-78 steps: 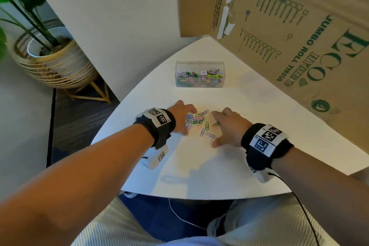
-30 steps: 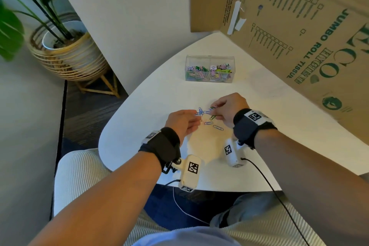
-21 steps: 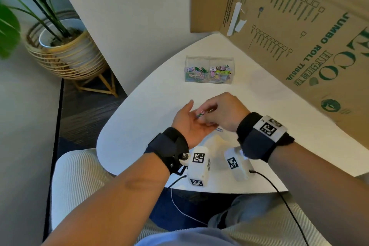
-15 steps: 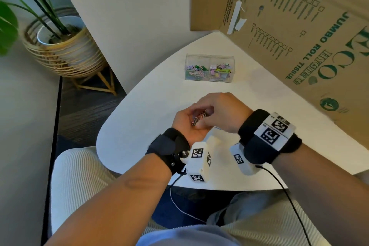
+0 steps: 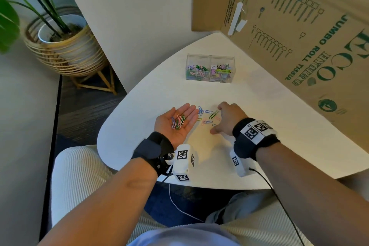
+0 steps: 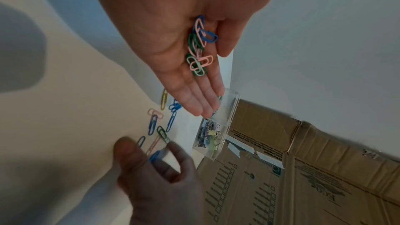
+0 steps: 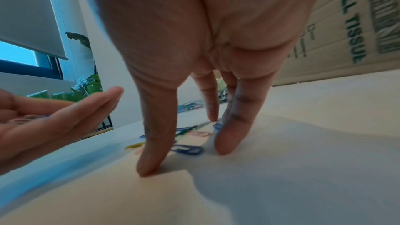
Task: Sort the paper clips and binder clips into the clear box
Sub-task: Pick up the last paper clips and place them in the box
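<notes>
- Loose paper clips (image 5: 207,117): centre of head view, flat on table (image 5: 259,110); light, thin, slippery. Pinch by an edge.
- Left hand (image 5: 177,124): fingers flat, palm cupping gathered clips (image 5: 178,121).
- Right hand (image 5: 227,118): fingers spread, tips on table, gripping nothing.
- Clear box (image 5: 210,68): upper centre.

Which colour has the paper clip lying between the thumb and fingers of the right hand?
Blue paper clip, seen best in the right wrist view.
</notes>
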Tool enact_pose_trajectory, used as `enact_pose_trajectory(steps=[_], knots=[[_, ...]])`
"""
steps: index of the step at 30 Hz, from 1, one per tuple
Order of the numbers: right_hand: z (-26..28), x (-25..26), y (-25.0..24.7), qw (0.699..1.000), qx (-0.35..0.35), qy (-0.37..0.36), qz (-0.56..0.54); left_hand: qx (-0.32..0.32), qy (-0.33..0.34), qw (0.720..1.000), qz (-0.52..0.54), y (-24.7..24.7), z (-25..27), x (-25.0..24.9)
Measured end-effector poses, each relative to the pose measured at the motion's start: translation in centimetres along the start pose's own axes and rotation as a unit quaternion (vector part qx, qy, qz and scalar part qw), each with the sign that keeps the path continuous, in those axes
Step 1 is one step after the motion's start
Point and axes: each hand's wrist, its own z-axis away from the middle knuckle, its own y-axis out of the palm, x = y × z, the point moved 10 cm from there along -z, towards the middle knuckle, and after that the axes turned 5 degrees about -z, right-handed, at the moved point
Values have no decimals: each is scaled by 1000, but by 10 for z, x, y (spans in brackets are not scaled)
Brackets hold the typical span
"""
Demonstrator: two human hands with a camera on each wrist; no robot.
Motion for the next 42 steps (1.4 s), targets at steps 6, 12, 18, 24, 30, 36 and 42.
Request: enact_pose_trajectory(steps=[6,12,18,24,30,36,42], knots=[[-9,50,10,998,1,-64,6,-25,5,1000,5,-18,0,0],[-14,76,5,992,-4,-120,40,-26,5,1000,4,-23,2,-1],[-13,69,-1,991,-51,-107,56,-21,-1,1000,2,-23,2,-1],[-14,58,-6,992,-64,-106,38,-14,-10,1000,-10,-23,2,3],[-19,16,-22,980,-89,-38,-175,-13,-9,1000,-21,-21,2,4],[-4,-12,-29,892,-85,-4,-443,-4,-19,999,-38,-11,2,11],[35,59,-20,922,-17,-150,-357,30,-46,998,-33,20,6,33]])
